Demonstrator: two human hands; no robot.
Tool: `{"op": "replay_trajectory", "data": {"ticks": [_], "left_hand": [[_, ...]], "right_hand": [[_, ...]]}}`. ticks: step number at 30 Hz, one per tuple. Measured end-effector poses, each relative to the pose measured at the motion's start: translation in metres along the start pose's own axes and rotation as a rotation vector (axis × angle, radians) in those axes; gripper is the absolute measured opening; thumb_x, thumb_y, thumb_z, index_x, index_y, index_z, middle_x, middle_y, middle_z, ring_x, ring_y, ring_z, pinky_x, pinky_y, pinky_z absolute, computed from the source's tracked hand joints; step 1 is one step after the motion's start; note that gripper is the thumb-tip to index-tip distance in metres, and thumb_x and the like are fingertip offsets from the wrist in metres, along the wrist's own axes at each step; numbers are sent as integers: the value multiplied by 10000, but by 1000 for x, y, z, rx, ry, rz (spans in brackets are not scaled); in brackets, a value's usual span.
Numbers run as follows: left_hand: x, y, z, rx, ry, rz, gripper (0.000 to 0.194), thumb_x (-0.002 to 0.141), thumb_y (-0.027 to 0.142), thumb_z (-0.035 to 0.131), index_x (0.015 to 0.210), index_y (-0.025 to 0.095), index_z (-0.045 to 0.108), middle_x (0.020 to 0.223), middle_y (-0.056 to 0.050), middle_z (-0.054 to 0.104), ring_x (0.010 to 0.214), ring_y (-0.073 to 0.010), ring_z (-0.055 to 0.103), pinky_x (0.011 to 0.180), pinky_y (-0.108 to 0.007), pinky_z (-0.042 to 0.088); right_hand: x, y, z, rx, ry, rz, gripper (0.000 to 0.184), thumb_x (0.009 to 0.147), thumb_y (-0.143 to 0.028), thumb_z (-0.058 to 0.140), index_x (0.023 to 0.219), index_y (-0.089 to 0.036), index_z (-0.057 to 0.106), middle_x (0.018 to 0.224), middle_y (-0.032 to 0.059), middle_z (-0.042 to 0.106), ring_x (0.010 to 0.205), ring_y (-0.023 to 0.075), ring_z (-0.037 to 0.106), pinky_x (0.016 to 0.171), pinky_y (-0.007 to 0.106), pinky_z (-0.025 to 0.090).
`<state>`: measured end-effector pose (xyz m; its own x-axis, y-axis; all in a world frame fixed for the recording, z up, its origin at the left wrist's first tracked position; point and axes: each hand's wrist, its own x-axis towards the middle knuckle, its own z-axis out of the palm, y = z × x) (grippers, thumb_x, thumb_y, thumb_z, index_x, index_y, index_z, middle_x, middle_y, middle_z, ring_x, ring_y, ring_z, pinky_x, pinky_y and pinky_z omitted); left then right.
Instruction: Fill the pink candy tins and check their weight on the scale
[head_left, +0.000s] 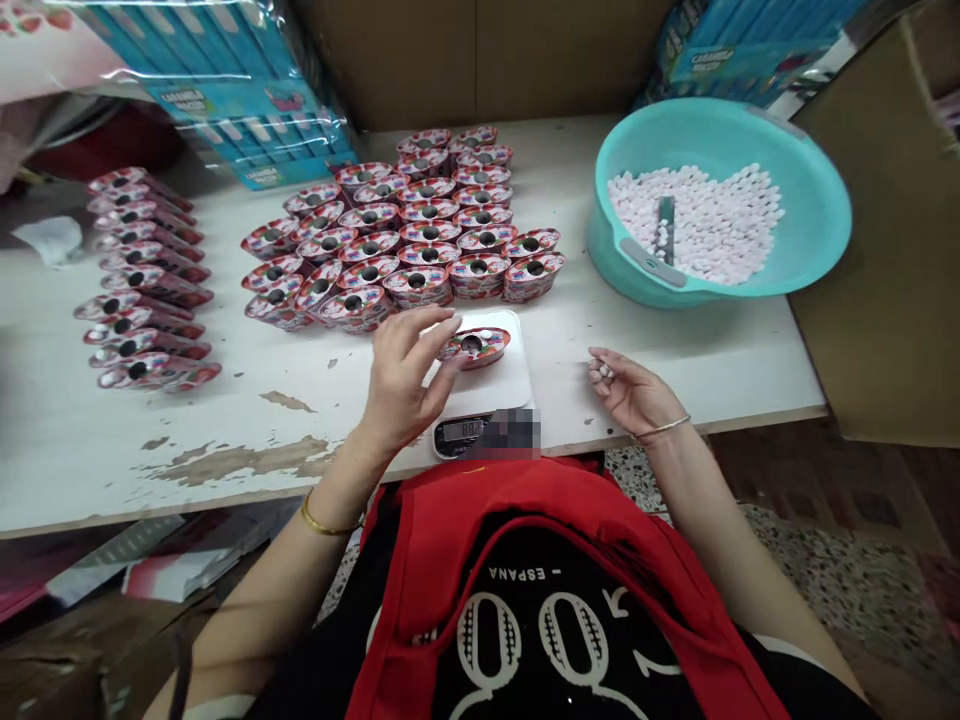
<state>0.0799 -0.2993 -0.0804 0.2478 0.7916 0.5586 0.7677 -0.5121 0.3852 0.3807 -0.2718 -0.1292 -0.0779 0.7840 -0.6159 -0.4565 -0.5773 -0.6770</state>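
Observation:
A small oval red-and-white container [491,345] with a round dark hole in its top sits on a white kitchen scale [517,375]. My left hand [409,365] is at the container's left end, thumb and forefinger apart on either side of it; whether they touch it is hard to tell. The scale's display [461,430] is lit, but its digits are not clearly readable. Over the table to the right, my right hand [634,390] is closed around several small white candies [601,371], which show at the fingertips.
Rows of similar containers [427,230] stand behind the scale, with another column [142,290] at the left. A turquoise basin [810,220] at the right holds white candies [720,220] and a dark scoop [664,230]. Blue packs [247,110] are stacked at the back.

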Motion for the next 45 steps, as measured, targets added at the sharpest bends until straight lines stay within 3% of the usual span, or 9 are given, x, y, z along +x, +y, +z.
{"op": "replay_trajectory", "data": {"ticks": [6,10,17,21,25,33,37,41,45], "left_hand": [[8,-3,10,90,-245,113,309,917,304,558,1220,248,576,1267,-81,629,1177,-240,547,1017,-457,390],[-6,-10,7,87,-192,98,261,895,271,584,1152,223,581,1234,-103,631,1113,-239,575,939,-424,449],[-19,-10,4,38,-161,-29,520,917,248,537,1407,180,375,1201,-143,630,1082,-230,603,919,-386,497],[-39,-35,-39,5,-187,-187,636,914,247,530,1494,227,269,1285,-147,585,1143,-229,583,950,-399,500],[-80,-81,-91,74,-80,-431,604,895,288,566,1455,240,347,1174,-119,619,1012,-198,621,768,-316,547],[-109,-142,-111,281,71,-503,417,934,393,511,1301,196,491,1231,-111,573,1095,-182,596,763,-270,550],[-114,-160,-147,502,218,-635,308,910,319,528,1163,149,568,1241,-169,540,1216,-291,487,948,-489,464],[-134,-173,-179,822,63,-875,219,813,267,617,1011,175,636,1288,-194,523,1237,-385,434,957,-592,376],[-141,-166,-188,782,-57,-790,147,833,233,561,950,194,642,1292,-167,539,1224,-355,458,959,-539,383]], "right_hand": [[-1,10,-12,7,-5,-28,196,660,-151,759,852,-139,721,735,27,641,612,60,578,478,104,462],[0,12,-7,-4,14,-50,229,625,-180,801,839,-136,733,724,26,640,593,59,561,445,105,438],[-5,10,-6,-54,31,-3,252,592,-202,829,831,-171,757,763,32,646,613,69,573,469,110,483],[-7,11,-7,-100,75,23,252,565,-202,820,811,-208,768,793,41,655,644,97,609,553,135,557],[-6,13,-8,-172,113,26,257,516,-247,837,763,-264,770,817,63,652,681,130,630,541,162,566],[0,19,-12,-379,178,11,163,565,-388,745,727,-386,747,949,131,672,764,201,689,571,256,573],[1,22,-11,-372,210,28,230,517,-367,738,745,-388,746,970,111,713,827,222,709,534,227,578],[3,25,-5,-348,177,97,311,439,-297,774,748,-333,765,999,153,722,821,232,717,565,223,588],[-3,24,14,-342,19,39,234,520,-326,828,748,-318,780,933,166,717,777,209,712,617,194,584]]}}
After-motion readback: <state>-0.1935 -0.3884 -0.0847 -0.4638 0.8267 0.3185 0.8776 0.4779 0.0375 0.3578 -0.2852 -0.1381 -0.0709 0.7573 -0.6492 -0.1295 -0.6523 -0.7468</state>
